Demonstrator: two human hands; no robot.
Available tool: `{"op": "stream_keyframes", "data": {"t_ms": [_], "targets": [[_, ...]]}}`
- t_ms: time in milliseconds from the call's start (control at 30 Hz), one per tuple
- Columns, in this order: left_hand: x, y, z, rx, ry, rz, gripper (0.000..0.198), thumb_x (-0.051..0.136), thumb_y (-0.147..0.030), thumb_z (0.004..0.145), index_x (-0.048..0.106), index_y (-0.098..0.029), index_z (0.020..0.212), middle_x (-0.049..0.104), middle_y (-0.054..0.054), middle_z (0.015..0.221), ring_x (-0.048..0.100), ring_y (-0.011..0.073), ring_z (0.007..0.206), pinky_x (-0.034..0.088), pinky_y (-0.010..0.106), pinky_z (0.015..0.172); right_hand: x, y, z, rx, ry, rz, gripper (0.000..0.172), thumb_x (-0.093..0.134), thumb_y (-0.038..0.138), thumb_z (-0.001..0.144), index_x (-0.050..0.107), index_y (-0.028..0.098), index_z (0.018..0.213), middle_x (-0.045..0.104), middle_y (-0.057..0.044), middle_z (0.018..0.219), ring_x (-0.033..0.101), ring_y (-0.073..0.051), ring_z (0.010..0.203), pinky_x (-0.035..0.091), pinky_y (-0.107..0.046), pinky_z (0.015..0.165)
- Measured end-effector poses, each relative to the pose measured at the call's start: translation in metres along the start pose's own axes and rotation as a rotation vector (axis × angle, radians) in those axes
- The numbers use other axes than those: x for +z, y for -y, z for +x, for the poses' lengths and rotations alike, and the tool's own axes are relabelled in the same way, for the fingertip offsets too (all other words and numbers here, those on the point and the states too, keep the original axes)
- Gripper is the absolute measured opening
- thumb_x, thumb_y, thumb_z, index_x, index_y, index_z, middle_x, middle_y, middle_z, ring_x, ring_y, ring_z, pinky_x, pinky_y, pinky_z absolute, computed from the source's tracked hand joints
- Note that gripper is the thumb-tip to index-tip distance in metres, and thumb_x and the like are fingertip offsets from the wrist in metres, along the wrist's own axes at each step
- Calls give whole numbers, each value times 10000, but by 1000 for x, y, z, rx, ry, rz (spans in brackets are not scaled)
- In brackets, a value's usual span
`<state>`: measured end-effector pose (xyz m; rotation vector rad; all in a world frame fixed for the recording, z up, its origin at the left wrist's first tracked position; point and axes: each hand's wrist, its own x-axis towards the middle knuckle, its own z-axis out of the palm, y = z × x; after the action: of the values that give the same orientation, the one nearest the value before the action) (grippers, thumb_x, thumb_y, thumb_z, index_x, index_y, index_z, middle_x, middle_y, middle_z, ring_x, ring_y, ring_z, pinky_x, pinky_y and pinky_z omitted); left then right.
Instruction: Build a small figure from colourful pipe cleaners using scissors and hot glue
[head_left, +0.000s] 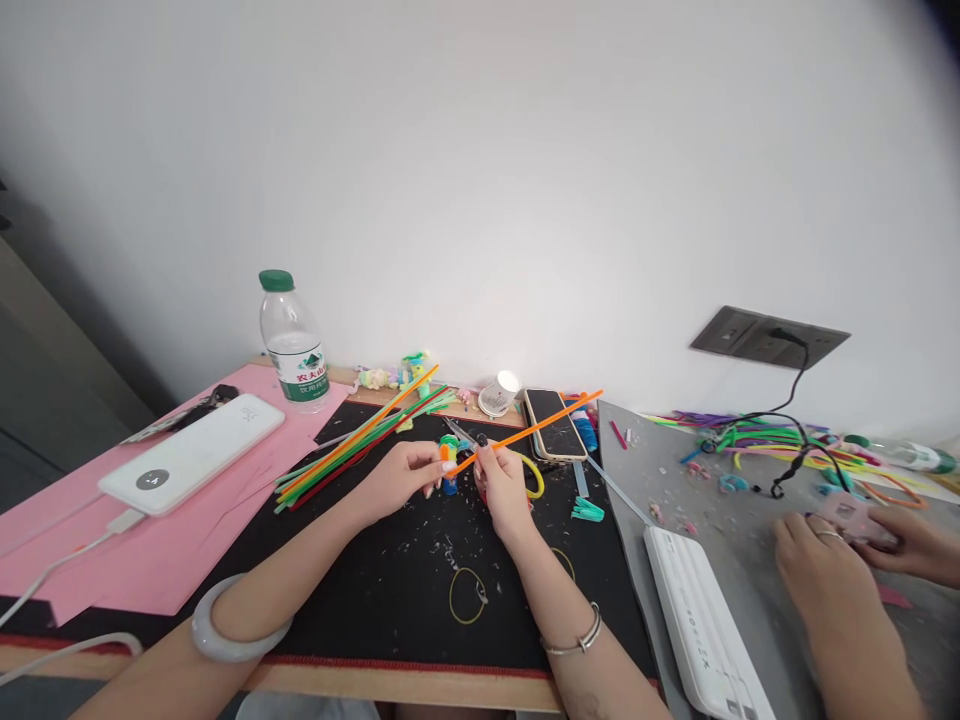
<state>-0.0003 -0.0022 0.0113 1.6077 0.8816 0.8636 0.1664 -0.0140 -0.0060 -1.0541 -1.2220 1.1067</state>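
Observation:
My left hand (411, 474) is closed, its fingertips pinching one end of an orange pipe cleaner (547, 420). A small green, yellow and blue piece (449, 484) shows right at those fingertips. Closed around the same pipe cleaner, my right hand (505, 492) grips it with the thumb on top, and the long free end slants up to the right. Scissors blades (459, 430) stick out just beyond the right hand; whether it also holds their handles is hidden. Left of the hands lies a bundle of coloured pipe cleaners (352, 450).
A water bottle (294, 345), white power bank (191, 455), paper cup (498, 396) and phone (555, 425) surround the black mat (390, 600). A teal clip (587, 509) lies right. Another person's hands (832, 575) hold a pink object beside a second white power bank (701, 620).

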Motion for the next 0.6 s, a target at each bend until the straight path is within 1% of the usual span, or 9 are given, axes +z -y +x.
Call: {"op": "stream_keyframes", "data": {"t_ms": [67, 167, 233, 300, 367, 500, 533, 600], "targets": [[1, -2, -2, -25, 149, -24, 313, 603, -420, 811, 618, -158, 639, 555, -8, 606, 468, 101, 512, 361, 236, 526, -2, -1, 0, 1, 31, -24, 519, 522, 599, 807, 387, 205, 497, 295, 67, 424, 229, -78, 422, 159, -243, 433], [2, -5, -4, -75, 339, -63, 311, 631, -423, 786, 639, -153, 633, 572, 0, 600, 441, 84, 467, 333, 227, 489, -1, 1, -2, 4, 149, -30, 538, 532, 624, 793, 364, 207, 497, 285, 69, 433, 211, -73, 426, 150, -243, 435], [0, -6, -6, -113, 425, -75, 318, 644, -431, 775, 645, -152, 624, 568, -1, 577, 423, 76, 446, 310, 220, 470, 1, 3, -4, 17, 226, -20, 539, 542, 634, 782, 361, 206, 509, 285, 70, 445, 205, -70, 427, 146, -242, 437], [-2, -6, -6, -149, 479, -81, 325, 648, -438, 774, 645, -151, 622, 562, 0, 560, 419, 74, 443, 294, 214, 459, 3, 5, -5, 43, 275, -6, 540, 553, 641, 771, 367, 204, 513, 284, 72, 444, 201, -67, 423, 141, -240, 437], [-3, -4, -6, -178, 488, -112, 331, 651, -441, 772, 635, -148, 619, 549, -1, 550, 411, 73, 439, 277, 210, 443, 3, 6, -6, 74, 282, 31, 537, 573, 634, 758, 371, 202, 511, 288, 75, 438, 195, -60, 415, 137, -236, 434], [-3, -3, -6, -225, 375, -253, 323, 662, -426, 762, 603, -144, 617, 523, -10, 543, 387, 67, 436, 248, 206, 423, 2, 8, -5, 127, 218, 172, 508, 611, 588, 743, 384, 195, 515, 306, 82, 431, 196, -46, 392, 132, -225, 422], [-3, -4, -6, -231, 354, -275, 318, 665, -418, 760, 596, -143, 616, 524, -11, 546, 386, 65, 439, 245, 206, 424, 1, 9, -5, 136, 214, 198, 499, 621, 575, 739, 384, 195, 519, 306, 85, 430, 197, -44, 389, 130, -223, 421], [-2, -5, -6, -232, 353, -278, 314, 672, -409, 753, 593, -142, 608, 521, -12, 535, 380, 62, 434, 236, 206, 421, 1, 11, -5, 163, 248, 214, 483, 644, 550, 730, 383, 194, 532, 308, 91, 434, 196, -40, 387, 122, -221, 419]]}}
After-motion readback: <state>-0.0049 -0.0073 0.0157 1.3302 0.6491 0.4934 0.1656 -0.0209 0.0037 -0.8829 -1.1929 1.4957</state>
